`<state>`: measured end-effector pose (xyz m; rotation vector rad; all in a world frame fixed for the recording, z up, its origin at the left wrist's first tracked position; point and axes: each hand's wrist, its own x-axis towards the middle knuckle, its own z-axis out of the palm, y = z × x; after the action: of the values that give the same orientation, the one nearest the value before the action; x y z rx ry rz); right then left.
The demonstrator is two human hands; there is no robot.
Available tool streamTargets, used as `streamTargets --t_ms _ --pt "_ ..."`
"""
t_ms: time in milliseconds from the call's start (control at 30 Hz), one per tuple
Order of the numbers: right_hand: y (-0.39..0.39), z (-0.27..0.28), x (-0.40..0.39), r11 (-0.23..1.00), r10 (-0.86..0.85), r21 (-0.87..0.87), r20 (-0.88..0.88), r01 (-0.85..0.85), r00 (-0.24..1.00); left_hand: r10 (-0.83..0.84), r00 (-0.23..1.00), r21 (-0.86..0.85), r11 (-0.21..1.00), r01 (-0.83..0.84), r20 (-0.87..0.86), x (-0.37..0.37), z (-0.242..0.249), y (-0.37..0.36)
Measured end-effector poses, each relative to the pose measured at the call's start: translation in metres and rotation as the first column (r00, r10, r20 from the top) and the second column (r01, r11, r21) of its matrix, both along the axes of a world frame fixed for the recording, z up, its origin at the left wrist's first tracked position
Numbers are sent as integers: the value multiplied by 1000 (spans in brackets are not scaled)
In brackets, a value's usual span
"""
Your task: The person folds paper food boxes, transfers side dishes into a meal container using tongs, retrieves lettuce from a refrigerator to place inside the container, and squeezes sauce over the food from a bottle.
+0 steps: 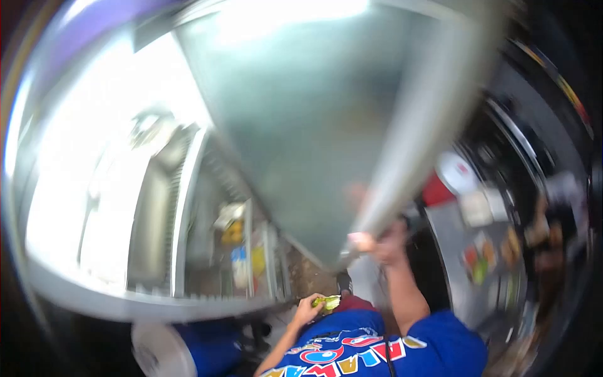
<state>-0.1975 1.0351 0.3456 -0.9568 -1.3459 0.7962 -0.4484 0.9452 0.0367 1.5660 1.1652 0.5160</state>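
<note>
A large glass door (301, 125) with a pale frame stands open in front of me, blurred by motion. My right hand (383, 244) is closed round the lower part of the door's frame edge. Low in the middle, my left hand (309, 309) holds a small yellow-green item (328, 303), close to the front of my blue shirt. To the left is the lit inside of a refrigerated cabinet (157, 220), with yellow and blue packages (239, 251) on its lower shelves.
At the right stands a grey counter (446, 245) with a white container (483, 207), a round white lid (456, 173) and colourful food items (480, 257). A blue and white cylindrical object (163, 352) is at the lower left.
</note>
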Motion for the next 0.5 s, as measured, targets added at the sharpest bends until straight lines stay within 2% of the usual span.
streamTargets --t_ms 33,67,133,167,200,233,300,400,433,500 --pt "-13 1 -20 991 128 -27 33 -127 991 -73 997 13 997 72 19 1 -3 -6" --pt "-22 7 -40 988 154 15 77 -155 985 -148 989 80 986 145 25 2 -4 -12" --pt "-44 18 -78 972 196 99 163 -214 967 -274 962 55 961 273 18 6 -19 -13" --pt "-54 20 -97 966 189 148 150 -211 971 -302 953 38 953 301 21 8 -24 -19" --pt "-60 19 -114 951 203 204 149 -231 968 -380 923 310 887 343 68 16 -7 -22" --pt "-75 8 -134 948 183 211 252 -238 950 -405 910 344 869 354 86 19 4 -24" --pt "-98 3 -137 940 252 171 239 -297 938 -394 909 266 898 350 135 29 25 -16" --pt "-119 -44 -93 988 21 132 404 -81 915 -261 933 15 964 265 248 41 69 0" --pt "-135 -55 -73 994 -109 21 369 109 923 -232 931 -43 966 254 283 47 83 3" --pt "-166 -91 -32 892 -406 -32 380 451 831 -197 911 -145 953 264 361 63 112 1"
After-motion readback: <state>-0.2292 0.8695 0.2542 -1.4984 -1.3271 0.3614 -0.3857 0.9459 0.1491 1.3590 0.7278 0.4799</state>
